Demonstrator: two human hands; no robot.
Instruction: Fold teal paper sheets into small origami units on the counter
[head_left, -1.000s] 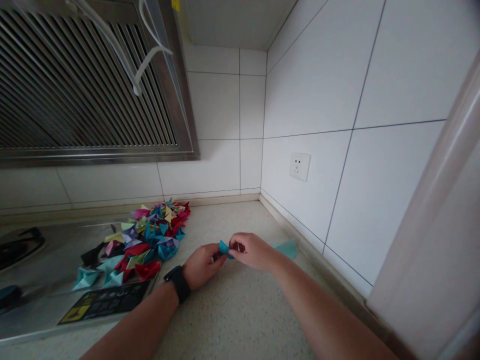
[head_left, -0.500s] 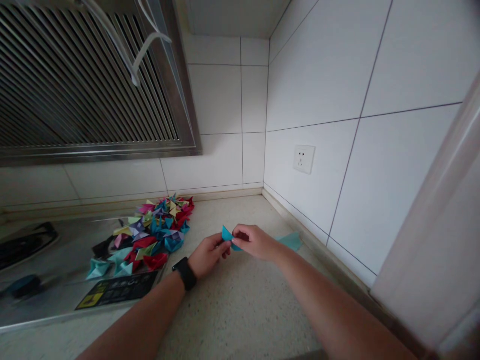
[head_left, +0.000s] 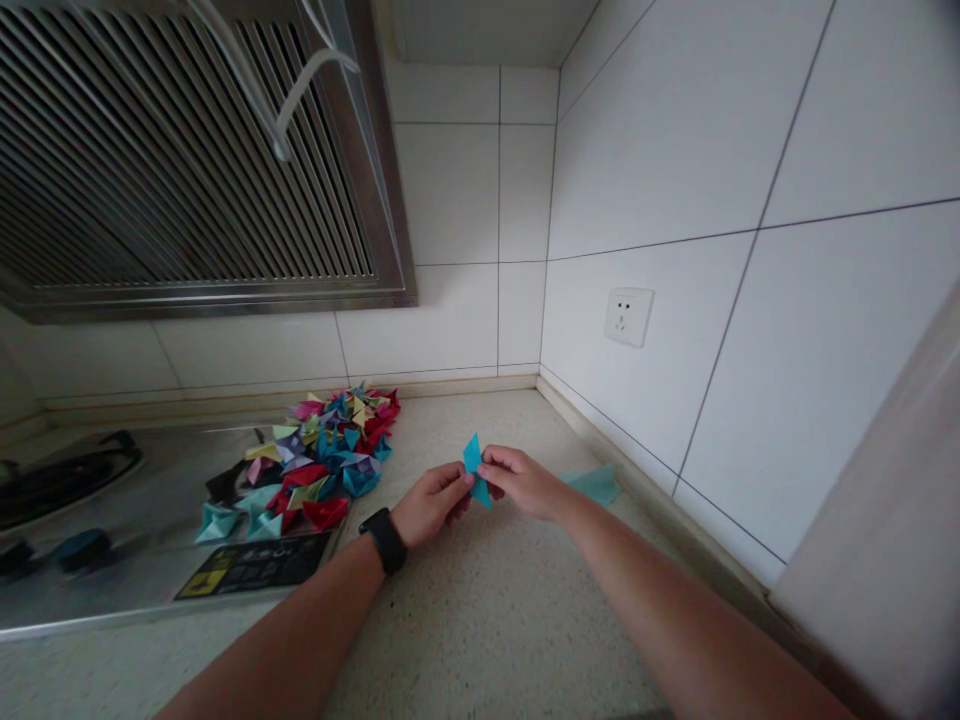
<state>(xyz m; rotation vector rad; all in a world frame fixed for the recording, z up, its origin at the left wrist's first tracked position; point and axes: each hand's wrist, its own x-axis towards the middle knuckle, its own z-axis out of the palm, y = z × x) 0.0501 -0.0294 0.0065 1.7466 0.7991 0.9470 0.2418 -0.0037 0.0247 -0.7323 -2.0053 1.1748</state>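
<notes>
A small folded piece of blue origami paper [head_left: 473,456] is held between my two hands above the worktop. Its pointed ends stick out at the top and bottom. My left hand [head_left: 435,502], with a black watch on the wrist, pinches its left side with thumb and fingers. On the other side my right hand [head_left: 521,482] grips the paper's right edge, fingers closed. Light teal paper [head_left: 596,486] lies flat on the worktop behind my right wrist, partly hidden by it.
To the left, a heap of colourful folded paper pieces [head_left: 307,465] covers the right part of a steel gas hob [head_left: 157,540] and spreads onto the worktop [head_left: 480,620]. A range hood [head_left: 225,290] overhangs the hob. A socket [head_left: 628,316] sits on the right tiled wall.
The blue paper has been turned and now stands upright with a point at each end. Both hands still hold it. The camera view has shifted slightly left.
</notes>
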